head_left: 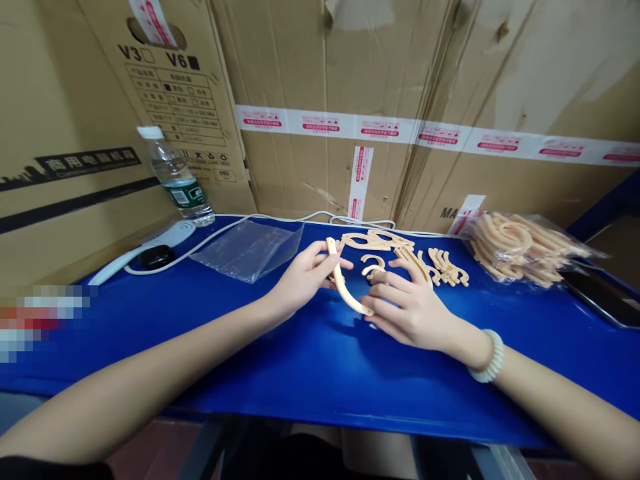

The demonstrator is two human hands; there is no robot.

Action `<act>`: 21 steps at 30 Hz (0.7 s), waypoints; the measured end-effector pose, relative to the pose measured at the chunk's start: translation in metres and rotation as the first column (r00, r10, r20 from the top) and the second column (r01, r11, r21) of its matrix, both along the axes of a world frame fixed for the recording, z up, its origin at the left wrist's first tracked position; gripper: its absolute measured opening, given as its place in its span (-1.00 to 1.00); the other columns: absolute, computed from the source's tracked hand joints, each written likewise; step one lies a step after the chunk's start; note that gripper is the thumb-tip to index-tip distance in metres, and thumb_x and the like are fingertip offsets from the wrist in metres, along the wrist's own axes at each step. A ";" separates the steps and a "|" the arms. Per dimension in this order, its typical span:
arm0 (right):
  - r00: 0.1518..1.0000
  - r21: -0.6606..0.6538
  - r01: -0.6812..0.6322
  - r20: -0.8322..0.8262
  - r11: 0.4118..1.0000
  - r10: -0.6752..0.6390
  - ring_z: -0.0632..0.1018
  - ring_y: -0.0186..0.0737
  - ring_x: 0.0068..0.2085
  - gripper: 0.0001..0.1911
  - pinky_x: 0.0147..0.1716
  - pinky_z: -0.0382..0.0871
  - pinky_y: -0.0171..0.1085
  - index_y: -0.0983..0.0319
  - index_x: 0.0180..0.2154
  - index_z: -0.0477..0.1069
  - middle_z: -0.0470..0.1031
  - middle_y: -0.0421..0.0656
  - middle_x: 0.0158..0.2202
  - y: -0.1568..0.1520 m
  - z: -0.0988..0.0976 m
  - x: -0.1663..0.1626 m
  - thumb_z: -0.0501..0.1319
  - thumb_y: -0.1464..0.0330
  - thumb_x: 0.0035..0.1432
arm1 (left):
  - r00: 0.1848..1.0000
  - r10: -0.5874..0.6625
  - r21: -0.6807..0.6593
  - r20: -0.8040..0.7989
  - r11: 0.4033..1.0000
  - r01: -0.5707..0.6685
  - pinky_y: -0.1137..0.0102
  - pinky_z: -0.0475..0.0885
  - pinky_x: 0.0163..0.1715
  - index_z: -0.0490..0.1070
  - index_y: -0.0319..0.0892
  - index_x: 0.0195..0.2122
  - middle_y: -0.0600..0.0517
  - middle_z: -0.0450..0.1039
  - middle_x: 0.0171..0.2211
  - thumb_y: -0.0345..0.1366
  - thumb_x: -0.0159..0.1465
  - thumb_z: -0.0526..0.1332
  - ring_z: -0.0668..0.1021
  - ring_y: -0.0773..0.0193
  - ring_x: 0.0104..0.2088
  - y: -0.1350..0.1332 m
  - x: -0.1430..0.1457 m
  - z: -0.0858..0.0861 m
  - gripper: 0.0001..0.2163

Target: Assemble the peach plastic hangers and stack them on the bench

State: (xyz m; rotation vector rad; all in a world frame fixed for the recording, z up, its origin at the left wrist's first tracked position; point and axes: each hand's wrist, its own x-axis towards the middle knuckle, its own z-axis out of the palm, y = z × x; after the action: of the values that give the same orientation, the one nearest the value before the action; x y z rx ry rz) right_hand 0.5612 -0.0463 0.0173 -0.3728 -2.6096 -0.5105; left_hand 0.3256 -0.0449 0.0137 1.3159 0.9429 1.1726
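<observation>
My left hand [306, 277] pinches the upper end of a curved beige hanger arm [344, 288] between thumb and fingers, tilted above the table. At its lower end, the curled fingers of my right hand [407, 303] meet the piece, index finger raised. A small beige hook [373, 269] shows beside the right fingertips; whether they touch it I cannot tell. Just behind lies another hook [373, 258]. Farther back are flat beige hanger parts [357, 241] with oval openings. Several wavy hooks [447, 267] lie in a cluster right of my right hand.
On the blue table [300, 373], a clear bag of beige parts [520, 247] sits at right beside a dark phone [600, 297]. An empty plastic bag [250, 247], a water bottle [177, 180], a white power strip [145, 250] and a black mouse [155, 257] are at left. Cardboard boxes [320, 73] stand behind.
</observation>
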 end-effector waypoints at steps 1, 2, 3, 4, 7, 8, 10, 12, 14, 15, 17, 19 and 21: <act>0.999 -0.044 0.025 -0.022 0.999 -0.025 0.56 -0.09 -0.09 -0.83 0.18 0.14 0.10 0.21 -0.10 0.49 0.59 -0.12 -0.25 -0.002 -0.001 0.002 0.13 0.32 0.45 | 0.999 0.035 0.040 -0.011 0.999 -0.034 0.27 0.60 -0.27 0.26 -0.19 0.07 -0.19 0.54 -0.02 -0.12 0.32 0.26 0.63 0.18 -0.24 0.000 0.000 -0.002 -0.61; 0.998 -0.079 0.048 -0.046 0.996 -0.052 0.57 -0.12 -0.16 -0.83 0.17 0.14 0.11 0.21 -0.11 0.48 0.58 -0.13 -0.27 -0.003 -0.002 0.004 0.13 0.32 0.44 | 0.995 0.094 0.111 -0.033 0.990 -0.090 0.24 0.61 -0.24 0.21 -0.15 0.15 -0.21 0.48 0.08 -0.15 0.33 0.25 0.63 0.16 -0.19 -0.001 0.000 -0.004 -0.57; 0.995 -0.104 0.069 -0.067 0.992 -0.076 0.56 -0.14 -0.21 -0.83 0.15 0.14 0.10 0.21 -0.12 0.48 0.57 -0.13 -0.29 -0.004 -0.002 0.005 0.14 0.31 0.44 | 0.982 0.171 0.223 -0.075 0.963 -0.151 0.20 0.61 -0.18 0.17 -0.11 0.21 -0.22 0.40 0.17 -0.18 0.34 0.24 0.62 0.12 -0.10 -0.001 -0.001 -0.005 -0.54; 0.992 -0.116 0.086 -0.084 0.990 -0.096 0.55 -0.15 -0.25 -0.83 0.13 0.15 0.10 0.21 -0.13 0.48 0.57 -0.13 -0.30 -0.005 -0.001 0.005 0.15 0.30 0.43 | 0.956 0.258 0.375 -0.138 0.907 -0.191 0.13 0.59 -0.07 0.16 -0.08 0.23 -0.21 0.34 0.22 -0.21 0.35 0.24 0.58 0.07 0.02 -0.002 -0.001 -0.006 -0.54; 0.985 -0.107 0.122 -0.106 0.987 -0.134 0.53 -0.14 -0.28 -0.85 0.09 0.14 0.09 0.19 -0.14 0.49 0.57 -0.13 -0.30 -0.006 -0.002 0.005 0.15 0.32 0.42 | 0.800 0.446 0.796 -0.402 0.602 0.064 -0.07 0.27 0.30 0.32 -0.07 0.17 -0.16 0.33 0.25 -0.30 0.37 0.24 0.32 -0.03 0.32 -0.005 -0.003 -0.006 -0.65; 0.985 -0.101 0.128 -0.107 0.987 -0.138 0.53 -0.14 -0.28 -0.85 0.09 0.13 0.08 0.17 -0.14 0.49 0.57 -0.14 -0.30 -0.006 -0.003 0.004 0.14 0.33 0.42 | 0.735 0.468 0.827 -0.491 0.514 0.225 -0.11 0.14 0.36 0.38 -0.08 0.13 -0.14 0.37 0.23 -0.30 0.39 0.24 0.29 -0.04 0.34 -0.007 -0.003 -0.007 -0.70; 0.985 -0.089 0.126 -0.107 0.988 -0.135 0.51 -0.14 -0.27 -0.84 0.10 0.12 0.08 0.14 -0.16 0.49 0.56 -0.16 -0.32 -0.008 -0.005 0.003 0.13 0.35 0.42 | 0.623 0.476 0.782 -0.621 0.428 0.452 -0.13 0.04 0.39 0.44 -0.12 0.05 -0.12 0.46 0.16 -0.29 0.43 0.19 0.33 -0.02 0.32 -0.010 -0.001 -0.009 -0.80; 0.987 -0.075 0.121 -0.101 0.990 -0.128 0.50 -0.14 -0.27 -0.83 0.11 0.12 0.07 0.13 -0.18 0.50 0.55 -0.17 -0.33 -0.011 -0.006 0.000 0.13 0.36 0.42 | 0.560 0.477 0.735 -0.678 0.423 0.529 -0.10 0.02 0.39 0.47 -0.17 -0.03 -0.11 0.54 0.05 -0.29 0.47 0.12 0.41 0.02 0.25 -0.014 0.002 -0.011 -0.82; 0.986 -0.070 0.121 -0.103 0.990 -0.128 0.49 -0.15 -0.28 -0.82 0.09 0.13 0.05 0.13 -0.20 0.50 0.54 -0.17 -0.35 -0.013 -0.006 -0.001 0.12 0.37 0.43 | 0.521 0.485 0.711 -0.702 0.448 0.541 -0.09 -0.01 0.39 0.49 -0.16 -0.09 -0.07 0.59 -0.06 -0.30 0.49 0.06 0.47 0.05 0.17 -0.016 0.004 -0.014 -0.79; 0.986 -0.073 0.122 -0.107 0.990 -0.129 0.48 -0.15 -0.29 -0.82 0.07 0.14 0.03 0.14 -0.20 0.49 0.53 -0.18 -0.36 -0.014 -0.006 -0.002 0.12 0.37 0.43 | 0.502 0.488 0.699 -0.714 0.461 0.546 -0.09 -0.04 0.39 0.50 -0.14 -0.11 -0.05 0.59 -0.12 -0.31 0.50 0.04 0.50 0.08 0.10 -0.017 0.005 -0.014 -0.78; 0.984 -0.089 0.120 -0.122 0.989 -0.130 0.47 -0.17 -0.32 -0.83 0.03 0.14 0.01 0.17 -0.21 0.48 0.50 -0.18 -0.39 -0.016 -0.005 -0.003 0.12 0.36 0.43 | 0.459 0.496 0.674 -0.737 0.487 0.556 -0.08 -0.05 0.38 0.50 -0.11 -0.14 0.00 0.58 -0.22 -0.33 0.50 0.01 0.55 0.14 -0.05 -0.017 0.005 -0.014 -0.75; 0.981 -0.124 0.111 -0.143 0.986 -0.129 0.46 -0.18 -0.33 -0.82 0.01 0.14 0.00 0.19 -0.22 0.47 0.47 -0.20 -0.42 -0.016 -0.005 -0.004 0.13 0.34 0.43 | 0.432 0.492 0.650 -0.756 0.491 0.579 -0.01 0.05 0.33 0.50 -0.10 -0.17 0.02 0.55 -0.30 -0.35 0.49 -0.01 0.54 0.17 -0.18 -0.016 0.004 -0.013 -0.74; 0.977 -0.179 0.100 -0.168 0.979 -0.130 0.45 -0.20 -0.35 -0.82 -0.01 0.14 -0.02 0.19 -0.22 0.47 0.46 -0.21 -0.43 -0.017 -0.006 -0.005 0.13 0.32 0.44 | 0.429 0.472 0.634 -0.770 0.487 0.602 0.11 0.21 0.21 0.49 -0.12 -0.21 0.01 0.52 -0.34 -0.36 0.49 -0.01 0.52 0.18 -0.23 -0.014 0.003 -0.011 -0.73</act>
State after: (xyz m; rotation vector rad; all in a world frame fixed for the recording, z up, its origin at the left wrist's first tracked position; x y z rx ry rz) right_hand 0.5566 -0.0631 0.0114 -0.6008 -2.4727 -0.2775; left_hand 0.3285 -0.0594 0.0027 3.1234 0.9454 0.7202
